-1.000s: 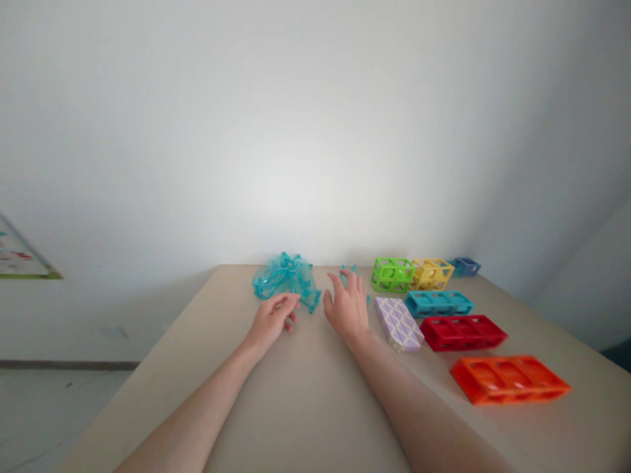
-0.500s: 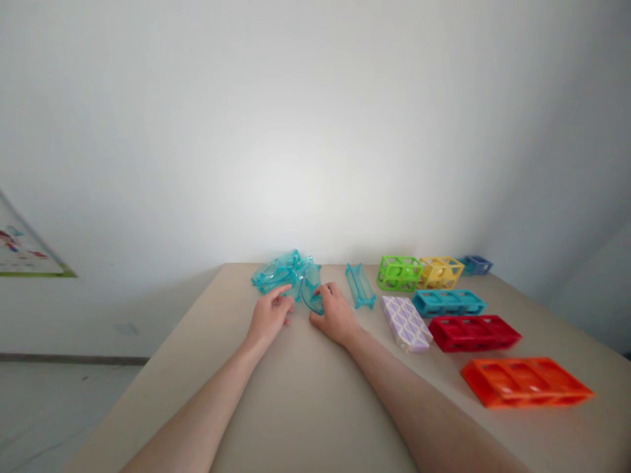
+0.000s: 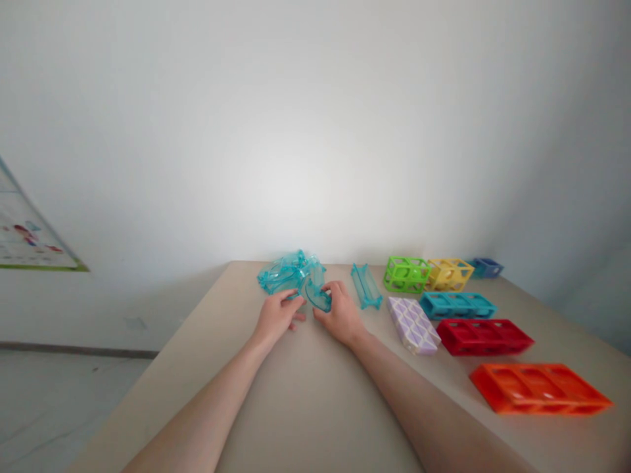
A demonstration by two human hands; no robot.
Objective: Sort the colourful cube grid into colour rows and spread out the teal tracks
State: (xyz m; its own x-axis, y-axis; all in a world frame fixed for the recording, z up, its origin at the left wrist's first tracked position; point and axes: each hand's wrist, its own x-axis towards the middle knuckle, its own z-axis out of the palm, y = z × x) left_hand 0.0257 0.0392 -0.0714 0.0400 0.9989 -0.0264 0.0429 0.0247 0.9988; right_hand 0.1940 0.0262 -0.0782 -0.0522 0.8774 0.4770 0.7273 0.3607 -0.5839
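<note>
Between my hands is a clear teal curved piece (image 3: 316, 295). My right hand (image 3: 341, 316) grips its right side, thumb below and fingers above. The thumb and forefinger of my left hand (image 3: 277, 316) pinch a teal edge at the left; whether it belongs to the same piece is hard to tell. Just behind lies a heap of clear teal pieces (image 3: 283, 272), close to the wall. A single long clear teal piece (image 3: 366, 286) lies apart, right of my right hand.
On the right of the table (image 3: 315, 407) are a lilac patterned box (image 3: 413, 325), green (image 3: 407, 274), yellow (image 3: 448, 274) and blue (image 3: 487, 267) frames, and long teal (image 3: 458, 305), red (image 3: 486, 337) and orange (image 3: 541, 389) frames. A wall (image 3: 305, 131) rises behind.
My left hand has moved closer to the right hand and its fingers have closed on a teal edge. The curved piece has tilted between my hands. The whole view has shifted slightly.
</note>
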